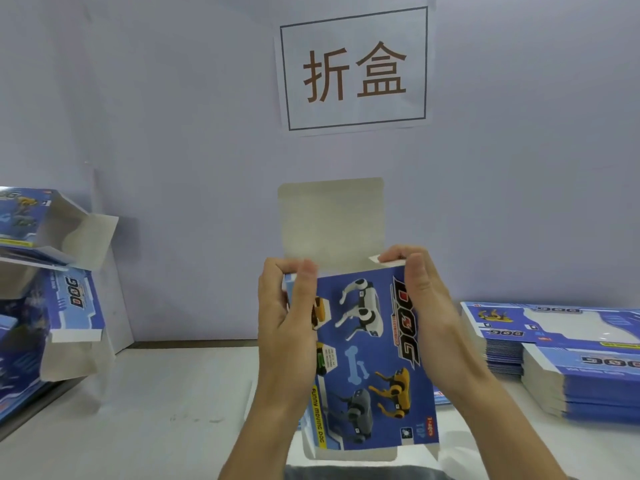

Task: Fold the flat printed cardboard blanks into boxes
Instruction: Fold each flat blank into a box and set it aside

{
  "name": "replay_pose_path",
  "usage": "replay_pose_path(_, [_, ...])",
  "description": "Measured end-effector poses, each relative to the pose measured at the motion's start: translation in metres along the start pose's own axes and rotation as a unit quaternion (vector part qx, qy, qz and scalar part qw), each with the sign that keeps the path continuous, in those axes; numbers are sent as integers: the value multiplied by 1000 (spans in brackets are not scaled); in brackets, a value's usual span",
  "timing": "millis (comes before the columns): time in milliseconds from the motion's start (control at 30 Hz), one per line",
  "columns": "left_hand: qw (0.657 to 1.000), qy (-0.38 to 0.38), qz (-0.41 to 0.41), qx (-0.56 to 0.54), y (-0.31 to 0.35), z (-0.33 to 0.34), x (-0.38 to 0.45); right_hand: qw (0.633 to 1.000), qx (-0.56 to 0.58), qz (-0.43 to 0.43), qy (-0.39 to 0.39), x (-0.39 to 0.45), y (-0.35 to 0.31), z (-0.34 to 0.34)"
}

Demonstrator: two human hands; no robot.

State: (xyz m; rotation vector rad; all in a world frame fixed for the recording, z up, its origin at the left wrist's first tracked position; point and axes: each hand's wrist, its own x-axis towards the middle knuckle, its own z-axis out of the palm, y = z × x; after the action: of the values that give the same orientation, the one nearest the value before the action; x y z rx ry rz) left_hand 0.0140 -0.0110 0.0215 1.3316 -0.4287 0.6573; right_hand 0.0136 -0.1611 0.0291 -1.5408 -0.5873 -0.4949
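A blue printed box (370,355) with robot dogs and the word DOG is held upright in the middle of the view. Its grey top lid flap (332,220) stands open and points up; a bottom flap shows at its lower edge. My left hand (287,327) grips the box's upper left side, fingers curled over the left side flap. My right hand (426,306) grips the upper right corner, fingertips pinching the small right side flap at the box's mouth.
Two stacks of flat blue blanks (571,362) lie on the white table (166,410) at the right. Several folded boxes (52,278) with open flaps pile up at the left. A paper sign (353,69) hangs on the wall behind.
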Motion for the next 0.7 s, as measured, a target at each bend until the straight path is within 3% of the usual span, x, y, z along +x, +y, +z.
replay_pose_path(67, [999,31,-3,11,-1,3,1,1000,-6,12,27,3,-2,2])
replay_pose_path(233, [999,26,-15,34,0,6,2,995,2,56,87,7,1,2])
replay_pose_path(333, [999,17,-6,51,1,6,-1,994,-3,66,91,5,2,3])
replay_pose_path(533, [998,3,-55,-29,-2,2,3,996,23,80,38,6,-2,5])
replay_pose_path(700, [1000,12,3,-29,-6,-1,3,997,45,36,54,5,0,4])
